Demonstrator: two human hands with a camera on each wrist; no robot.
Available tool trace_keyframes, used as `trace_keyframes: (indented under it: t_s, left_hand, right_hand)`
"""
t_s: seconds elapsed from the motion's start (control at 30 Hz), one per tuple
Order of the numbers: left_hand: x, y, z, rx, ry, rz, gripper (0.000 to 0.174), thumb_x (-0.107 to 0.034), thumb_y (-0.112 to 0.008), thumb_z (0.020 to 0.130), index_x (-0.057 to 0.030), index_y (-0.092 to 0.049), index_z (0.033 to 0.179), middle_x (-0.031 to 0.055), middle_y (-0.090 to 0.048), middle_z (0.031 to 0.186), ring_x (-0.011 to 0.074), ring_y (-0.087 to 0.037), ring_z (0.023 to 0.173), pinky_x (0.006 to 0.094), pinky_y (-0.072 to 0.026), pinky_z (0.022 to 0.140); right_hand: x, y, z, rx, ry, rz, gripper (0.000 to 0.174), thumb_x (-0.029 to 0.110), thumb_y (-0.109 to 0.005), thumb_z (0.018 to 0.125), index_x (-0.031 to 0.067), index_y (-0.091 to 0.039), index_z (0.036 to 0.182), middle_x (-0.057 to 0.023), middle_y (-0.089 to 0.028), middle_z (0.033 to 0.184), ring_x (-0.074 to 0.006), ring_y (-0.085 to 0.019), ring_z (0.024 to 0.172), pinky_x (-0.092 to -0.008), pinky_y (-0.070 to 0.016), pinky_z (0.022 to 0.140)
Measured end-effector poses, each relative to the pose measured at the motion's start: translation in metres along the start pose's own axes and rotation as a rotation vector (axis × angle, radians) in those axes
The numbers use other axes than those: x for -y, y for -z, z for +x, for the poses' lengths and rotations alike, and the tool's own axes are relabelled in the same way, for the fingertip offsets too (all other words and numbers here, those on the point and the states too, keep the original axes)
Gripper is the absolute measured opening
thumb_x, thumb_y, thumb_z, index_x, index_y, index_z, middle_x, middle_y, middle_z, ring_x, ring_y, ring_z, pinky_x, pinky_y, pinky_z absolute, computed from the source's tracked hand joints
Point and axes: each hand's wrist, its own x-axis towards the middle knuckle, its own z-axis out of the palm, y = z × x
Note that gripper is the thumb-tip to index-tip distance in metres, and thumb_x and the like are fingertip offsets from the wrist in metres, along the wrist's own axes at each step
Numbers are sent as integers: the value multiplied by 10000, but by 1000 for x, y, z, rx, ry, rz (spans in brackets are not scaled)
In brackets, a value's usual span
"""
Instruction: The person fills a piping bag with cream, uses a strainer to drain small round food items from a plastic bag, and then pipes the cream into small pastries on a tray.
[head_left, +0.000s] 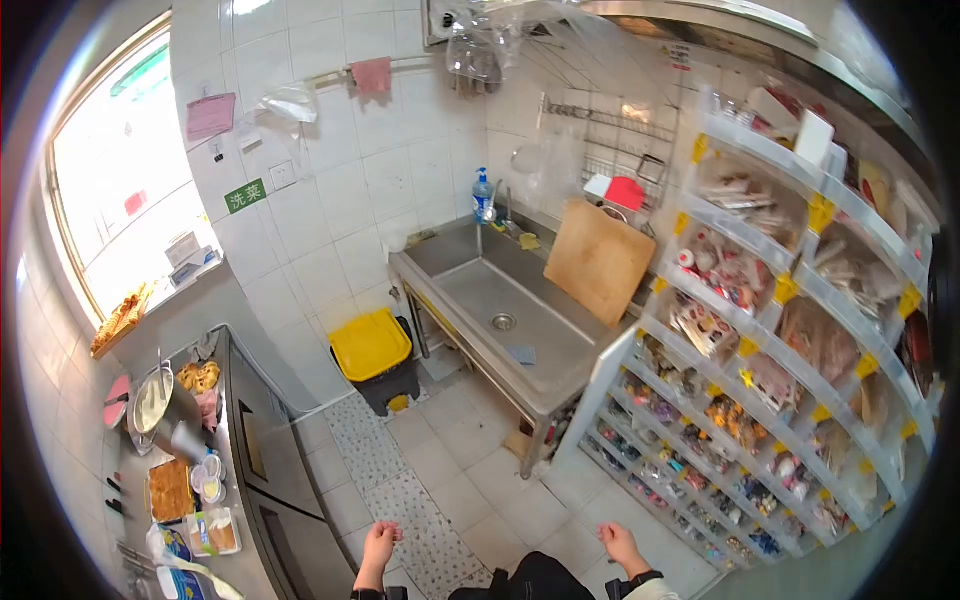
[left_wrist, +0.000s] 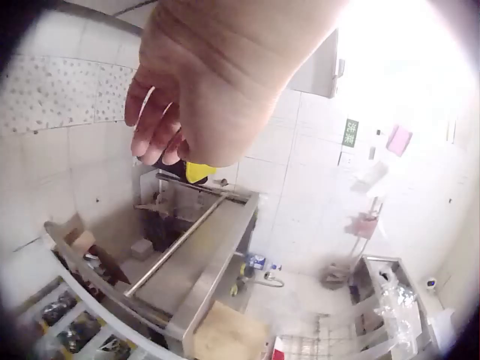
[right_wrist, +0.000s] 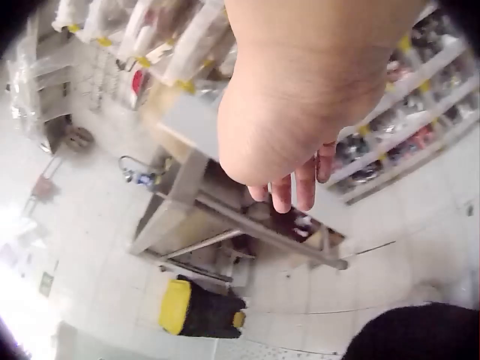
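Note:
Low in the head view, both of the person's hands hang over the tiled floor with nothing in them. The left hand [head_left: 381, 543] is on the side of the steel counter, its fingers loosely bent, as the left wrist view also shows [left_wrist: 210, 90]. On the other side, the right hand [head_left: 618, 545] is nearest the shelf unit of clear bins [head_left: 735, 430]; in the right wrist view its fingers [right_wrist: 304, 187] hang loosely. Ahead stands a steel sink [head_left: 470, 285] with a wooden board [head_left: 600, 260] leaning at its right end.
A yellow-lidded bin [head_left: 370, 345] stands left of the sink. Along the left wall, the counter [head_left: 240, 480] holds a tall pot [head_left: 155, 400], a tray of brown food [head_left: 170, 490] and small tubs [head_left: 208, 480]. A patterned mat [head_left: 400, 500] runs along the floor. A blue bottle [head_left: 482, 195] stands behind the sink.

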Motion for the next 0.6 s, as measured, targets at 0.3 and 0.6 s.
trace_keyframes:
  t_s: [0.3, 0.6]
  left_hand:
    - [-42, 12, 57, -95, 51, -114, 296, -291, -472, 852, -61, -555, 1018, 59, -580, 921, 148, -546, 823, 265, -439, 694]
    - [-115, 45, 132, -368, -2, -278, 276, -279, -499, 844, -85, -552, 1033, 9, -567, 876, 116, -527, 788, 255, -427, 670]
  right_hand:
    - [261, -24, 219, -15, 1054, -433, 204, 67, -529, 688, 103, -607, 872, -39, -614, 733, -212, -574, 615, -311, -439, 574]
    - [421, -81, 422, -157, 893, 222, 184, 54, -440, 832, 30, -543, 983, -87, -617, 807, -152, -590, 651, -255, -459, 587]
